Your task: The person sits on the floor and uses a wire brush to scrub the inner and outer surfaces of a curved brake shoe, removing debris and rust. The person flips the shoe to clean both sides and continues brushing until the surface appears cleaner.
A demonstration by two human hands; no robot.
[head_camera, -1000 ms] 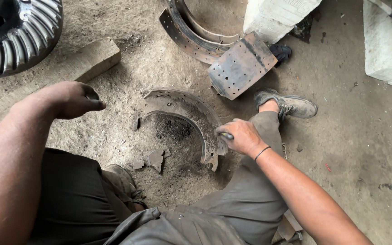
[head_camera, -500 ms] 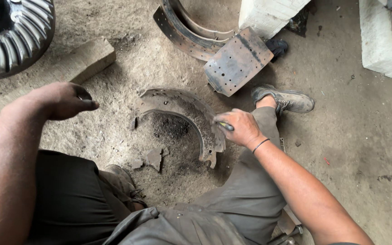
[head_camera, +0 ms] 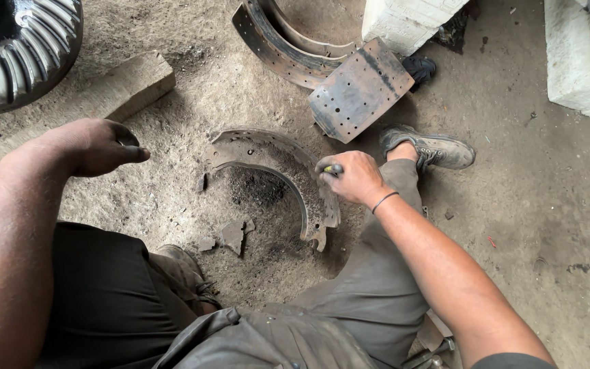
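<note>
The place is a workshop floor of dusty concrete, with grey dirt spread around the person who sits on it. In the middle a curved brake shoe lies on the floor between the person's legs. The right hand is closed around a small tool with a yellow-green handle, and it rests on the right end of the shoe. The left hand is loosely curled, well apart from the shoe; I cannot tell if it holds something. The lining seems already off: the steel face is bare, and broken lining pieces and dark dust lie inside the arc. I judge only cleaning remains. Other brake shoes lie beyond, near a white block. A big gear is at top left, beside a wooden block. No container is visible here.
</note>
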